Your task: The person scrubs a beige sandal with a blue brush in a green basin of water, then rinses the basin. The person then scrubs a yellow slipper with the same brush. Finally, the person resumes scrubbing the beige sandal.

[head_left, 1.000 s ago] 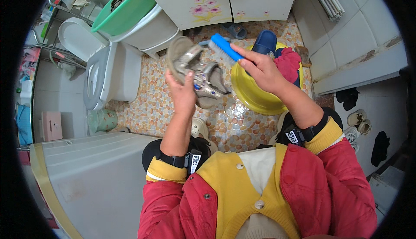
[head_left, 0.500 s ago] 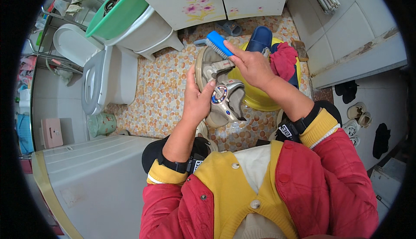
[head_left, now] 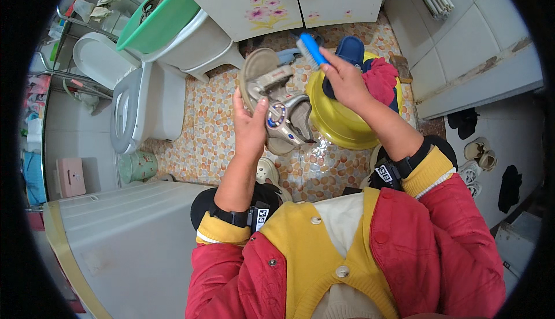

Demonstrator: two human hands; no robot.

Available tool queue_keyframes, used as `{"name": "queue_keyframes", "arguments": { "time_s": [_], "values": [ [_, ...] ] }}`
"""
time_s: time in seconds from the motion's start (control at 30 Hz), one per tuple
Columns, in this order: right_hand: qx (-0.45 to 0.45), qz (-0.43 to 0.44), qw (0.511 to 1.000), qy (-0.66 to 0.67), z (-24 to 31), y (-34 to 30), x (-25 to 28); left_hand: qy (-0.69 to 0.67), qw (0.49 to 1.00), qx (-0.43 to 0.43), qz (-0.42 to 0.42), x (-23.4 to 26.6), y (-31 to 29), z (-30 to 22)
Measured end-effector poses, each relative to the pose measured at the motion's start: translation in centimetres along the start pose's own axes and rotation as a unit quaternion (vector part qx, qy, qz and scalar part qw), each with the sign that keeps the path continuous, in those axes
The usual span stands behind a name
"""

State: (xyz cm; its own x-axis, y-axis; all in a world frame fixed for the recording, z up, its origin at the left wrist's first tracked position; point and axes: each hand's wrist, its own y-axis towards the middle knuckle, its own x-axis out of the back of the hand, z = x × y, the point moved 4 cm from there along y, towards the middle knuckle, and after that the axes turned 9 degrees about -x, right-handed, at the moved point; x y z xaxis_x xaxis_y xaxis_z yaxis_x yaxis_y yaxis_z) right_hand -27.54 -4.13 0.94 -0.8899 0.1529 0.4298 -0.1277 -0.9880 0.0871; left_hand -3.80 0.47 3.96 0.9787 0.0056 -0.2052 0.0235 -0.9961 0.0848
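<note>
A grey-beige strapped sandal (head_left: 276, 81) is held up by my left hand (head_left: 251, 125), whose fingers and thumb close on its edge. The sandal's toe end points away from me, and a round blue-and-white disc marks its side strap. In my right hand (head_left: 347, 82) is a blue brush (head_left: 312, 48) with pale bristles, apart from the sandal and to its right. Beneath my right forearm stands a yellow basin (head_left: 341, 123). Dark blue slippers (head_left: 349, 51) and a red cloth (head_left: 380, 81) rest in it.
A toilet (head_left: 156, 102) stands at the left, beside a green basin (head_left: 167, 21) on a white stool (head_left: 199, 44). White cabinet doors (head_left: 248, 4) close off the far side. Several shoes (head_left: 469, 169) lie beyond the doorway at right. A white appliance or tub (head_left: 133, 232) fills the near left.
My left hand has shifted left with the sandal, tilting it so its footbed shows more. The brush has moved off the sandal, to the right and slightly away from me.
</note>
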Motion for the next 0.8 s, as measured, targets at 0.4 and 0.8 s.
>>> {"name": "queue_keyframes", "arguments": {
  "time_s": [0.4, 0.8],
  "values": [
    [0.103, 0.208, 0.972, 0.037, 5.5, -5.8, -2.3, -0.270, 0.934, 0.233, -0.008, 1.6, 0.3, 2.0],
    [0.024, 0.273, 0.959, 0.071, 6.3, -6.3, -2.1, -0.250, 0.941, 0.189, -0.131, 3.1, 1.3, 2.6]
  ]
}}
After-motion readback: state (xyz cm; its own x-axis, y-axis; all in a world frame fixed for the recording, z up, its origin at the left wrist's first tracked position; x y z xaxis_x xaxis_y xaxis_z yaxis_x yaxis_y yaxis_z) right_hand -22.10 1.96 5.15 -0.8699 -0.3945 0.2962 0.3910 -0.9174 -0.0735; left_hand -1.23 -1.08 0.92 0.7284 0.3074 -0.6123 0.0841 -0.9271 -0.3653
